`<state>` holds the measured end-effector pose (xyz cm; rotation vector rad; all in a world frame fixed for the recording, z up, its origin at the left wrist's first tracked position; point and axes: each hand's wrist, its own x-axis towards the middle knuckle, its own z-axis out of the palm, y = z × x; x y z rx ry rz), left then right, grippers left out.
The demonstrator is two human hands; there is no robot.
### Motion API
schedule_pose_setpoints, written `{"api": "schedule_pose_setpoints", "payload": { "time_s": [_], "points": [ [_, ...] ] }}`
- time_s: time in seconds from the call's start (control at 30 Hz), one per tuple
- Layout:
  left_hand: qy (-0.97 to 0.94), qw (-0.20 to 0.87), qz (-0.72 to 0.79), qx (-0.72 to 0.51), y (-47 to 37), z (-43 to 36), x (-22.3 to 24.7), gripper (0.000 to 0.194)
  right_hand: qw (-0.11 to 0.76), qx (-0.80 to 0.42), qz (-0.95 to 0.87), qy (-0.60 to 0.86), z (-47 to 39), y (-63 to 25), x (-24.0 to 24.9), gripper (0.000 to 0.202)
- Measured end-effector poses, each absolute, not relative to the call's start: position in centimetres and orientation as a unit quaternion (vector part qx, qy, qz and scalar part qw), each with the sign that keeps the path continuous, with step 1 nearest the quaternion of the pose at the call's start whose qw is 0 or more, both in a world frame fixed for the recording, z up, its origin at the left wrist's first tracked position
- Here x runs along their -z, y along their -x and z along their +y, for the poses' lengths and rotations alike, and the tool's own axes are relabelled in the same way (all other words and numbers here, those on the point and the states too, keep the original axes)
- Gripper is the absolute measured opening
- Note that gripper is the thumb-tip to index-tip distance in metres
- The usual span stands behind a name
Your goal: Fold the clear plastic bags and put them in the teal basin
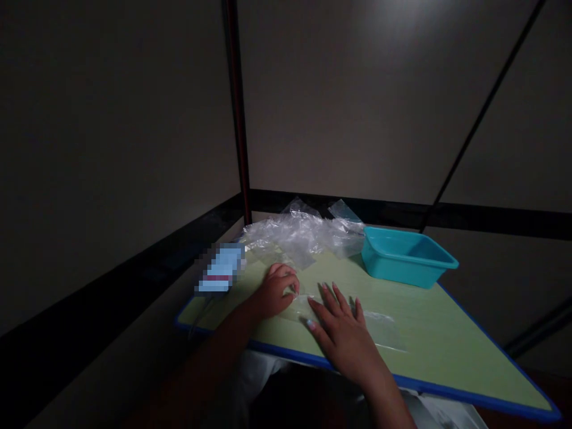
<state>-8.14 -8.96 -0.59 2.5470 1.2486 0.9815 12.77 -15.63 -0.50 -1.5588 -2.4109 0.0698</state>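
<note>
A clear plastic bag (386, 331) lies flat near the front edge of the green table, partly under my right hand (346, 333). That hand rests palm down with its fingers spread. To its left, my left hand (277, 291) is curled, its thumb and fingers pinching the left end of the clear plastic. Beyond both hands, a loose heap of crinkled clear plastic bags (308, 235) covers the back left of the table.
The green table (469, 357) has a blue edge. A turquoise basin (402, 271) stands at the back right beside the heap. At the left edge is a pixelated device (222, 269) with a cable. Walls (335, 107) rise behind and to the left.
</note>
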Motion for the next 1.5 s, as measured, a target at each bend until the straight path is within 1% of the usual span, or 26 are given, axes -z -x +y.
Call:
{"api": "schedule_pose_setpoints", "payload": {
  "time_s": [0.3,0.67,0.9,1.2,1.5],
  "points": [
    [-0.846,0.096,0.431,-0.299,8.31,-8.9,0.28,0.013,0.133,-0.034,-0.831,0.539,-15.57,-12.71,0.43,0.055],
    [-0.84,0.113,0.446,-0.286,8.4,-9.13,0.1,0.011,0.156,-0.047,-0.827,0.538,-15.45,-12.77,0.67,0.054],
    [-0.844,0.11,0.444,-0.28,8.67,-8.98,0.39,0.012,0.172,-0.044,-0.82,0.544,-15.39,-12.86,0.9,0.057],
    [-0.849,0.115,0.438,-0.273,8.48,-9.32,-0.11,0.014,0.147,-0.042,-0.824,0.545,-15.4,-12.83,0.92,0.06],
    [-0.856,0.116,0.429,-0.263,8.91,-9.03,0.37,0.014,0.129,-0.041,-0.828,0.544,-15.32,-12.76,0.78,0.059]
  ]
}}
